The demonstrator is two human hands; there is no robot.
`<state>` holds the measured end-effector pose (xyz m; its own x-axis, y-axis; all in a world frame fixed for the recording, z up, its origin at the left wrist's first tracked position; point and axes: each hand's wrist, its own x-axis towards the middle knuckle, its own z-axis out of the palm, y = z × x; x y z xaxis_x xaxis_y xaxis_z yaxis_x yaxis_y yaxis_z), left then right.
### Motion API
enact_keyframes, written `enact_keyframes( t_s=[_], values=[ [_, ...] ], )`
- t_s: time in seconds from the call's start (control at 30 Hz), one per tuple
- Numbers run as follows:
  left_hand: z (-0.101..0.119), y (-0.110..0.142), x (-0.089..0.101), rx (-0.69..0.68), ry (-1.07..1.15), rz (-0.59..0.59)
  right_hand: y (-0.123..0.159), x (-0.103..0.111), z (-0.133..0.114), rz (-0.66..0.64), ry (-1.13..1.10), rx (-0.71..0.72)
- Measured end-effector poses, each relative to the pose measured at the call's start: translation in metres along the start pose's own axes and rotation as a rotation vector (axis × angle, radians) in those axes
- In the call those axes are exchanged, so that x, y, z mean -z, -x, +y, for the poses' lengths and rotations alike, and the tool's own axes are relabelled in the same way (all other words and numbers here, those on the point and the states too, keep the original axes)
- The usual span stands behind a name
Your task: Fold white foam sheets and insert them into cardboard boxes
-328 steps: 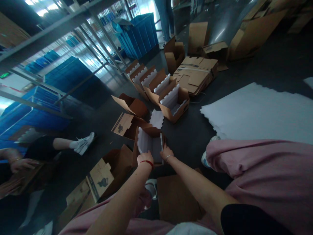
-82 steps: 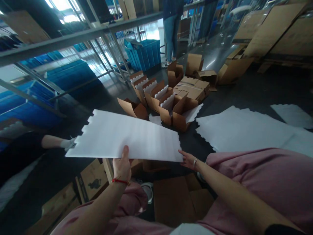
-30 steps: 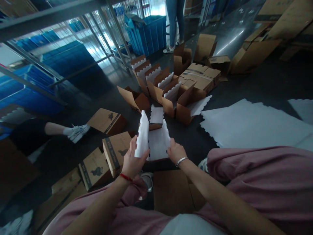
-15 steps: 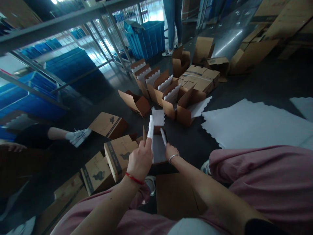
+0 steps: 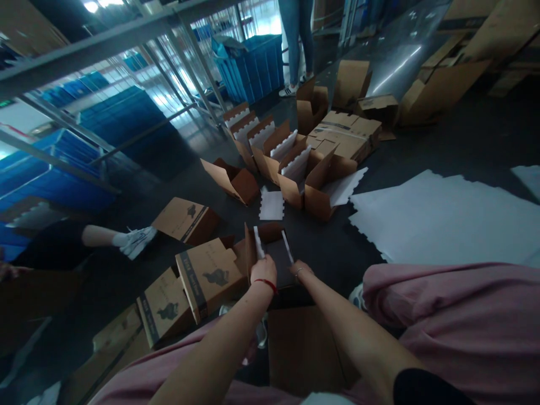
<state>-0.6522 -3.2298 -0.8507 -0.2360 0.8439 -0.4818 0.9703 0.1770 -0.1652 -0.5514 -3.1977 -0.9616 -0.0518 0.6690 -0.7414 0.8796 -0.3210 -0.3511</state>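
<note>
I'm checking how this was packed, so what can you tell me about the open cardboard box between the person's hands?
The box is brown corrugated cardboard, open at the top, with a flap standing at its far side and a dark inside. It sits on the dark floor. Two narrow white foam strips with notched edges stand inside, one along each side. The left hand and right hand are at its near edge, and a printed carton stands close on its left.

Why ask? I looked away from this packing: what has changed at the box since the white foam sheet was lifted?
The white foam sheet, held flat earlier, has been folded into a U and lowered into the cardboard box; only its two upright edges now show along the inner walls. The left hand and right hand have come down to the box's near side. The row of lined boxes and flat foam sheets stayed put.
</note>
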Motion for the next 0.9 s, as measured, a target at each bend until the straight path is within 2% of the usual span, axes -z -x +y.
enact_keyframes(
  t_s=[0.13, 0.2, 0.27, 0.33, 0.4, 0.43, 0.5, 0.53, 0.6, 0.7, 0.8, 0.9],
  values=[
    [-0.001, 0.001, 0.009, -0.061, -0.029, 0.042, -0.006, -0.01, 0.001, 0.042, -0.058, 0.034],
    [-0.004, 0.004, 0.017, -0.105, -0.044, 0.036, -0.011, -0.009, 0.001, 0.007, -0.072, 0.046],
    [-0.01, 0.005, 0.033, -0.171, -0.053, 0.027, -0.016, -0.003, 0.005, -0.041, -0.064, 0.05],
    [-0.022, -0.003, 0.058, -0.257, -0.002, 0.074, -0.019, 0.007, 0.016, -0.059, -0.054, 0.052],
    [-0.041, -0.027, 0.086, -0.294, 0.165, 0.173, -0.02, 0.02, 0.032, -0.051, -0.048, 0.035],
    [-0.051, -0.046, 0.098, -0.27, 0.278, 0.223, -0.02, 0.028, 0.041, -0.042, -0.047, 0.019],
    [-0.069, -0.096, 0.111, -0.109, 0.407, 0.264, -0.021, 0.042, 0.06, -0.015, -0.048, -0.025],
    [-0.074, -0.124, 0.11, -0.044, 0.419, 0.251, -0.023, 0.048, 0.068, 0.001, -0.047, -0.047],
    [-0.076, -0.179, 0.094, 0.047, 0.419, 0.189, -0.029, 0.056, 0.084, 0.045, -0.067, -0.097],
    [-0.054, -0.247, 0.05, 0.116, 0.444, 0.101, -0.048, 0.054, 0.099, 0.097, -0.159, -0.158],
    [-0.023, -0.293, 0.006, 0.189, 0.472, 0.071, -0.069, 0.049, 0.103, 0.12, -0.194, -0.169],
    [-0.002, -0.326, -0.02, 0.251, 0.476, 0.044, -0.085, 0.049, 0.089, 0.124, -0.182, -0.143]
  ],
)
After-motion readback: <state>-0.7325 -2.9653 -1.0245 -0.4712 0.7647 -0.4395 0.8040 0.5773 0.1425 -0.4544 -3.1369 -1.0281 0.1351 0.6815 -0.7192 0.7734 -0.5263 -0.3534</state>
